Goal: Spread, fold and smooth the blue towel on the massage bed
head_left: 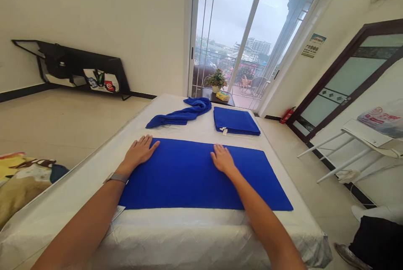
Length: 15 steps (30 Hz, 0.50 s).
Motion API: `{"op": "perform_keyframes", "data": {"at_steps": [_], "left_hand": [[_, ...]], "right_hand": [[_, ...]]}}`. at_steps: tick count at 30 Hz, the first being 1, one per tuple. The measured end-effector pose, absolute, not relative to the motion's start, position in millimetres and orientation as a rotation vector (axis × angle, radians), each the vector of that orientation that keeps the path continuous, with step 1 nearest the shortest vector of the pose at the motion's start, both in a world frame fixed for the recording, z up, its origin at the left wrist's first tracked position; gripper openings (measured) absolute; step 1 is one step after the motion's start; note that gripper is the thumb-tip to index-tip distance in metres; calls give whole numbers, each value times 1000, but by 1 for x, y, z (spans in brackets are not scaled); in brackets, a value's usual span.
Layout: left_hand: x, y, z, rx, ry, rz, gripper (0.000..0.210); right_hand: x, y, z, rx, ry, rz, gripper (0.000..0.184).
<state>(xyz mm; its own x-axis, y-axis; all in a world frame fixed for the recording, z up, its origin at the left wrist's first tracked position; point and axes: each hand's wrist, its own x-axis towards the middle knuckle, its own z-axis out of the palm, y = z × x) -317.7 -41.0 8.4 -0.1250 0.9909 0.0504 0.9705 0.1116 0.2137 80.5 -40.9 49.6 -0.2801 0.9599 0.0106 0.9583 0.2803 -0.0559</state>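
A blue towel [185, 177] lies flat as a wide rectangle on the plastic-covered mattress [195, 230]. My left hand [140, 151] rests at its far left corner, fingers stretched out and partly past the edge. Near the far edge, right of the middle, my right hand [223, 158] lies flat on the cloth with its fingers extended. A white label shows at the towel's near left corner. Beyond it, to the right, sits a folded blue towel stack [236, 120] with a white tag. Another blue towel [182, 114] lies crumpled at the far left.
Behind the mattress a small dark table bears a potted plant [217, 80] and a yellow tissue pack [223, 96]. A patterned blanket [30, 186] is at the left. On the right stand a white chair [343, 148] and a fire extinguisher [287, 114].
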Motion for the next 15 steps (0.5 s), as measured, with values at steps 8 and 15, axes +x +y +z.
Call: {"op": "perform_keyframes", "data": {"at_steps": [8,15], "left_hand": [[-322,-40,6,2069,2269,240,76],[-324,-39,7,2096,2241,170,71]], "right_hand": [[107,-26,26,-1853,-2455,296,68],[246,-20,21,-2287,-2154,180,70]]}}
